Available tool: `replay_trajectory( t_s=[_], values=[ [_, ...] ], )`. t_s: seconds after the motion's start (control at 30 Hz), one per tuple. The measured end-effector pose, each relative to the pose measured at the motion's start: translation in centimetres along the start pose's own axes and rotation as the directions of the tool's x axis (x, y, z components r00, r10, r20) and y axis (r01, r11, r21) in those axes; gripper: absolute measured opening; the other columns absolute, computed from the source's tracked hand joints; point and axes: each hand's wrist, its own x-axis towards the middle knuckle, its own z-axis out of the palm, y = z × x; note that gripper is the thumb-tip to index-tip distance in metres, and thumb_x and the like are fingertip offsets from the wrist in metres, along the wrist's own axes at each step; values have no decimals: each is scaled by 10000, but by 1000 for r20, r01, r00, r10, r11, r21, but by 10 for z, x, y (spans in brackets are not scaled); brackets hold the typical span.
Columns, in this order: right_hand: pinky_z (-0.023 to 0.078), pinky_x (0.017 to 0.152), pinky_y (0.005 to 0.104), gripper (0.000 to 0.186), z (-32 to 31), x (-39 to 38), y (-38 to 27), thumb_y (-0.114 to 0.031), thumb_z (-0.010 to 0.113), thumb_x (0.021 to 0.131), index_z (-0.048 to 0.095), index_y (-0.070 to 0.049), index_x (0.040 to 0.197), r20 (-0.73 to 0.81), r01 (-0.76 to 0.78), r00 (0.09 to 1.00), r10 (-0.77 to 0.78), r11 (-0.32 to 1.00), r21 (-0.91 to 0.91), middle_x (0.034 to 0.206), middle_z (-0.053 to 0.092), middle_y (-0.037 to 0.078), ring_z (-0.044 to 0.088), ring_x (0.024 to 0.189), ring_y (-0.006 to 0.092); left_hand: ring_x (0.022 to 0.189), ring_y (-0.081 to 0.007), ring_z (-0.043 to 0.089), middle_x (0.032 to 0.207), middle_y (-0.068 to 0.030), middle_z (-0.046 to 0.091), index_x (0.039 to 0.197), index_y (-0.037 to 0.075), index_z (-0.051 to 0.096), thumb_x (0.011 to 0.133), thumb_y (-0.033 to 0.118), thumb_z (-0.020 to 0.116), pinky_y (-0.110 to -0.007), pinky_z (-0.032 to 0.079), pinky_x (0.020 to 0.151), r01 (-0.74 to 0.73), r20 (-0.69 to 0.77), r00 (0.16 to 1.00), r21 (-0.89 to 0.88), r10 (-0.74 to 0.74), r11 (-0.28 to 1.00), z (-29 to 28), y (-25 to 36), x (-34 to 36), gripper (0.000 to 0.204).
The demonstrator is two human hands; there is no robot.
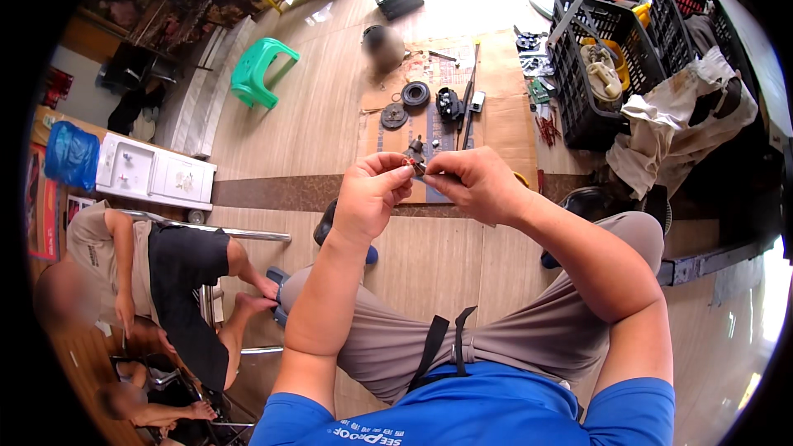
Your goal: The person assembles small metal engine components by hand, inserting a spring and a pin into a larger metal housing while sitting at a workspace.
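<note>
In front of me, over the cardboard sheet [504, 120], my two hands meet at a small part with a reddish-orange bit [409, 163]. My left hand [372, 194] pinches it between thumb and fingertips. From the other side my right hand [477, 186] is closed, its thumb and forefinger pressed together at a thin dark piece beside that part. Fingers cover most of both, so I cannot tell their kind. Just beyond the fingertips lies a grey metal piece [415, 147]. Farther out are a black ring [415, 94], a grey disc [394, 116] and a black housing [449, 104].
Black plastic crates [591, 120] with tools and gloves stand at the right, a pale cloth bag [661, 132] against them. A green stool [263, 73] is at the far left. Two people sit at the left, one with a foot near my leg. Long thin rods [471, 87] lie on the cardboard.
</note>
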Motion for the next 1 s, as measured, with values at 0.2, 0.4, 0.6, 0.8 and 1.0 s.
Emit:
replay_trajectory(
  t_s=[0.2, 0.4, 0.6, 0.8, 1.0],
  values=[
    [486, 627, 408, 139, 0, -1, -5, -193, 625, 859, 638, -56, 839, 42, 34, 999, -32, 998, -49, 763, 634, 159, 621, 723, 348, 727, -136, 635, 849, -61, 664, 971, 6, 633, 875, 25, 628, -267, 537, 669, 35, 56, 998, -137, -27, 990, 0, -2, 1, 98],
    [486, 624, 405, 145, -6, 1, -9, -199, 632, 858, 648, -57, 837, 27, 74, 997, -73, 996, -51, 751, 633, 166, 618, 722, 355, 712, -80, 602, 839, -48, 681, 943, -16, 660, 849, 22, 672, -216, 493, 654, -129, -37, 987, 370, 154, 920, 14, -5, -5, 102],
    [489, 635, 323, 126, -13, 9, 5, -146, 650, 864, 659, -23, 889, -31, -26, 999, 27, 999, 40, 750, 646, 132, 610, 698, 214, 809, -73, 605, 908, -45, 683, 959, -17, 660, 842, -50, 644, -211, 495, 713, -67, 143, 990, 398, 10, 915, 19, -7, -9, 123],
    [486, 666, 254, 134, -8, 11, 22, -102, 628, 897, 653, 28, 920, -19, -159, 987, 163, 979, 127, 764, 659, 54, 579, 722, 79, 730, -100, 605, 841, -47, 663, 959, -25, 648, 845, -23, 653, -218, 490, 658, -93, 179, 983, 280, 43, 956, 21, 1, -12, 114],
    [499, 634, 285, 191, 6, 9, 35, -159, 625, 891, 677, 25, 904, 28, -217, 973, 229, 866, 450, 733, 675, 80, 608, 689, 94, 694, -125, 599, 825, -57, 652, 957, -18, 636, 839, -18, 654, -250, 490, 642, -44, 193, 980, -9, 45, 999, 9, -2, -6, 119]
  ],
)
